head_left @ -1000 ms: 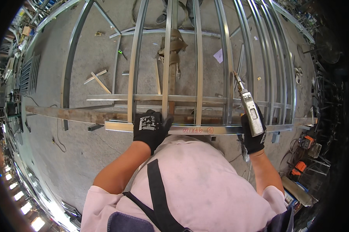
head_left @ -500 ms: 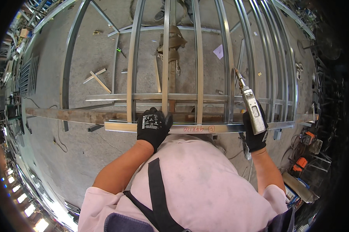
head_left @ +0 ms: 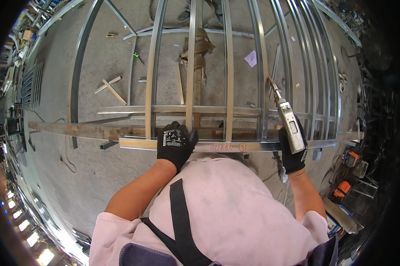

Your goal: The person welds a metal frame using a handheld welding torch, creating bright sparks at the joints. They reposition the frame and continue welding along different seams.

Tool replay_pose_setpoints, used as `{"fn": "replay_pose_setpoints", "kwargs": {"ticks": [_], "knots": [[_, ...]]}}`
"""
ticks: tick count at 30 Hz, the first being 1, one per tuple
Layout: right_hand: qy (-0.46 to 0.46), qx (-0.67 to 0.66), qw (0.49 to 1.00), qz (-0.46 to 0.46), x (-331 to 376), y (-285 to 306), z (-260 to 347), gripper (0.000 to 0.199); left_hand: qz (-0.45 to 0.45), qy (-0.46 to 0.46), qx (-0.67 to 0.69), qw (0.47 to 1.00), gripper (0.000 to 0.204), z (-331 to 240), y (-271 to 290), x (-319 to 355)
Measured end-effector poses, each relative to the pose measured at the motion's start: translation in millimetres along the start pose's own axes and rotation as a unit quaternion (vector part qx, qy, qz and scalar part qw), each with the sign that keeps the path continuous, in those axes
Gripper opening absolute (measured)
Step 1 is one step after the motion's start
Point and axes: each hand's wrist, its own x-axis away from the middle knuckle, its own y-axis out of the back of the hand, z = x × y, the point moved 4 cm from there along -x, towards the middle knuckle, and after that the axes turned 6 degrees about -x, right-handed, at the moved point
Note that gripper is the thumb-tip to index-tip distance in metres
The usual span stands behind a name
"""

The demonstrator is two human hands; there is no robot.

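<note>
"Two things first: how do the black-gloved left hand (head_left: 177, 144) and black-gloved right hand (head_left: 290, 160) stand?"

"The left lies over a long, flat, silver metal bar (head_left: 228, 146), thumb spread; I can't tell whether its fingers close underneath. The right is wrapped round a grey metal pistol-shaped tool (head_left: 291, 128) with a slim copper-coloured nozzle (head_left: 274, 90)."

"And where is the bar?"

"Just in front of the pale pink shirt (head_left: 226, 199), across the near ends of several long silver metal rails (head_left: 229, 80)."

"Which step is this?"

"Steadying the bar, I'd judge, with the tool ready. The nozzle points away from the bar."

"What does the next move call for?"

"Probably a firm left hold, and the nozzle turned toward a meeting of bar and rail, clear of the left fingers."
</note>
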Motion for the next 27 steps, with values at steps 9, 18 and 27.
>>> {"fn": "replay_pose_setpoints", "kwargs": {"ticks": [9,18,27], "knots": [[-0.256,-0.259,0.929,0.074,-44.8,63.3,21.4,0.026,-0.183,0.154,-0.056,0.969,0.038,117.7,89.2,31.4],[-0.158,-0.099,0.838,0.513,-134.6,5.6,147.5,0.044,-0.086,0.256,-0.008,0.963,0.039,195.6,22.7,62.7],[-0.239,-0.115,0.714,0.648,-131.3,-61.7,142.3,0.045,-0.099,0.233,-0.05,0.966,0.03,198.1,0.6,69.3]]}}
